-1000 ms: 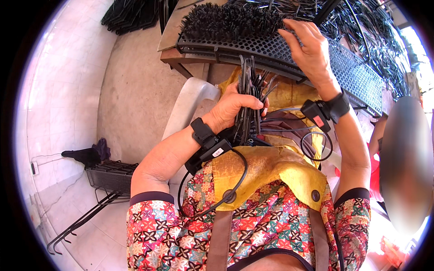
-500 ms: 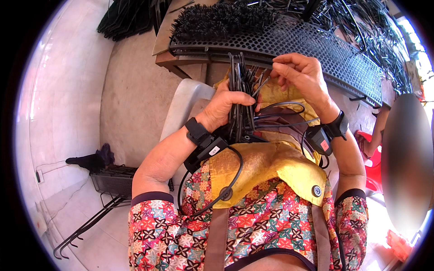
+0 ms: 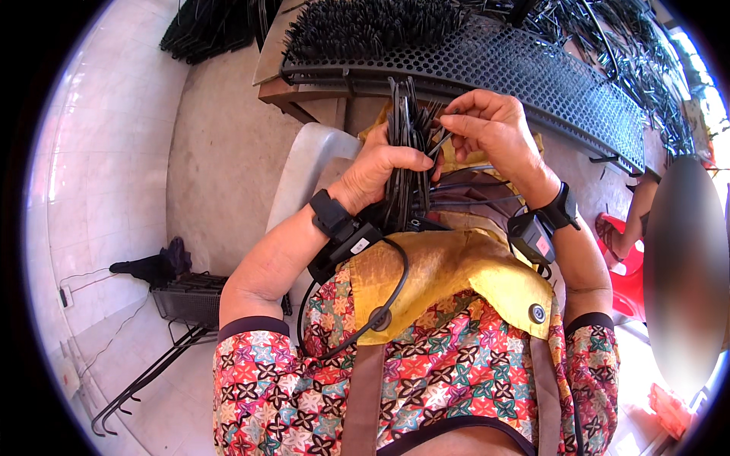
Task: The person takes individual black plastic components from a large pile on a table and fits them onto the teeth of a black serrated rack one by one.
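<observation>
My left hand (image 3: 378,166) is closed around an upright bundle of thin, dark strip-like pieces (image 3: 407,178), its thumb lying across the front. The bundle stands above my lap, against a yellow apron (image 3: 433,266). To the right of the bundle, my right hand (image 3: 498,137) pinches the upper end of one slim dark piece (image 3: 439,144) between thumb and fingertips. The lower end of that piece meets the bundle near my left fingers. What the pieces are exactly I cannot make out.
Ahead stands a table with a black perforated tray (image 3: 502,68), heaped with dense black pieces (image 3: 372,30). More long dark strips (image 3: 646,83) pile up at the far right. A wire basket (image 3: 190,300) sits at lower left. Another person (image 3: 628,216) is at the right.
My right hand has moved left and slightly down, closer to the bundle. The view has shifted a little; my left hand keeps its hold.
</observation>
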`<state>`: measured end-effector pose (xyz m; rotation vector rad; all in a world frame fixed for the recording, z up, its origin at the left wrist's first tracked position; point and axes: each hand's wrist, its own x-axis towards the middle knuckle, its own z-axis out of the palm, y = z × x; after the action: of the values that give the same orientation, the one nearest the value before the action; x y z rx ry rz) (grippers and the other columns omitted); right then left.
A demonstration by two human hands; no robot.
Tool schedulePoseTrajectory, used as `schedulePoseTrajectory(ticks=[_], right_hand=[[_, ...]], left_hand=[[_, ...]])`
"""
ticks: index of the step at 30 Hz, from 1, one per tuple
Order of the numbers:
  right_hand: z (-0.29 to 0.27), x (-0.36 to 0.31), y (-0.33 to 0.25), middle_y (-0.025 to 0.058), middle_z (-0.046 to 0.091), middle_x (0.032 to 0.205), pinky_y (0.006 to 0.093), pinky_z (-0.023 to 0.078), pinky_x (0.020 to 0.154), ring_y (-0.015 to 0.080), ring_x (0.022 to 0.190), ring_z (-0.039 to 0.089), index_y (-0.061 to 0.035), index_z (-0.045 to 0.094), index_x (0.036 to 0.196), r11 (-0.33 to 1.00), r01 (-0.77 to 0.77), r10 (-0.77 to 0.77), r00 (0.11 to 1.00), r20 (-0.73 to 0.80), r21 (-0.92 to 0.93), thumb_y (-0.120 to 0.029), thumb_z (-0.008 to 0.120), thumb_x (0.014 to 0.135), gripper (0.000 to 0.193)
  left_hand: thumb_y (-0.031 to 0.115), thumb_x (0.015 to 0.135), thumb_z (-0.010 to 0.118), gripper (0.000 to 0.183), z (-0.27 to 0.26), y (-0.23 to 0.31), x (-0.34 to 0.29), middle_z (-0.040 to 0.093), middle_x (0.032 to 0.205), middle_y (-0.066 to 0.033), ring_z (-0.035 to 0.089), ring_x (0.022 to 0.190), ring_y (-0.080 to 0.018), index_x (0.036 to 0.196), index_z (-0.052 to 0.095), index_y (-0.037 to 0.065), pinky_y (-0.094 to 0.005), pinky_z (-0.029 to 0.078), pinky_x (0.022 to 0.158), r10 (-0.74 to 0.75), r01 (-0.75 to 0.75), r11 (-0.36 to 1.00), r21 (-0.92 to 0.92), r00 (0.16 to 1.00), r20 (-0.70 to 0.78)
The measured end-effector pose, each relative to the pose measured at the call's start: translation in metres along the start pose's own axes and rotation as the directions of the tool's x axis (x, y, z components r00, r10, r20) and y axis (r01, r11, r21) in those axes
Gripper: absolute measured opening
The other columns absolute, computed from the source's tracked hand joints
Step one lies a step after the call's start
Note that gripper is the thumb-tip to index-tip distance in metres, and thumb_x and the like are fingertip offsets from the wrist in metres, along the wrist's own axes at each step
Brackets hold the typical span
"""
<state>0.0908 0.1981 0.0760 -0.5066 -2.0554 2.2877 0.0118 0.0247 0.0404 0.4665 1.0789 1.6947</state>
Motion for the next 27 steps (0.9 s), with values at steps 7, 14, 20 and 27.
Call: schedulePoseTrajectory(ticks=[7, 14, 20, 27], right_hand=[[0.004, -0.009, -0.001, 0.013, 0.063, 0.073, 0.0246, 0.054, 0.049, 0.0162, 0.056, 0.064, 0.0083, 0.057, 0.089, 0.994, -0.039, 0.046, 0.997, -0.068, 0.102, -0.001, 0.062, 0.082, 0.012], [0.004, -0.014, -0.002, 0.0136, 0.064, 0.074, 0.0245, 0.055, 0.051, 0.0161, 0.058, 0.064, 0.0101, 0.057, 0.092, 0.989, 0.071, -0.054, 0.989, -0.135, 0.13, 0.005, 0.062, 0.08, 0.014], [-0.003, -0.017, -0.01, 0.012, 0.065, 0.076, 0.0235, 0.054, 0.051, 0.0146, 0.06, 0.064, 0.0093, 0.06, 0.095, 0.989, 0.149, -0.149, 0.975, -0.165, -0.017, 0.007, 0.062, 0.079, 0.017], [-0.022, -0.012, -0.025, 0.0111, 0.065, 0.077, 0.0243, 0.054, 0.051, 0.0154, 0.06, 0.064, 0.0077, 0.061, 0.096, 0.98, 0.195, -0.198, 0.962, -0.191, -0.034, 0.006, 0.063, 0.079, 0.017]], left_hand=[[0.006, 0.069, 0.059, 0.047, -0.004, -0.004, 0.002, 0.063, 0.094, -0.0123, 0.063, 0.078, -0.022, 0.115, 0.052, -0.001, -0.0328, 0.052, 0.073, -0.034, 0.034, 0.995, -0.091, 0.999, -0.004], [0.004, 0.071, 0.059, 0.05, -0.004, 0.002, 0.002, 0.062, 0.101, -0.0144, 0.065, 0.087, -0.0287, 0.119, 0.047, 0.001, -0.0373, 0.054, 0.077, -0.08, 0.083, 0.986, -0.142, 0.996, 0.03], [0.004, 0.072, 0.062, 0.048, -0.005, 0.001, 0.003, 0.063, 0.098, -0.0161, 0.065, 0.087, -0.0303, 0.117, 0.047, 0.0, -0.0389, 0.053, 0.079, -0.1, 0.11, 0.981, -0.16, 0.993, 0.069], [0.004, 0.072, 0.063, 0.043, -0.005, 0.003, 0.003, 0.063, 0.096, -0.017, 0.065, 0.088, -0.0298, 0.112, 0.049, 0.0, -0.0388, 0.053, 0.08, -0.134, 0.149, 0.98, -0.131, 0.984, 0.117]])
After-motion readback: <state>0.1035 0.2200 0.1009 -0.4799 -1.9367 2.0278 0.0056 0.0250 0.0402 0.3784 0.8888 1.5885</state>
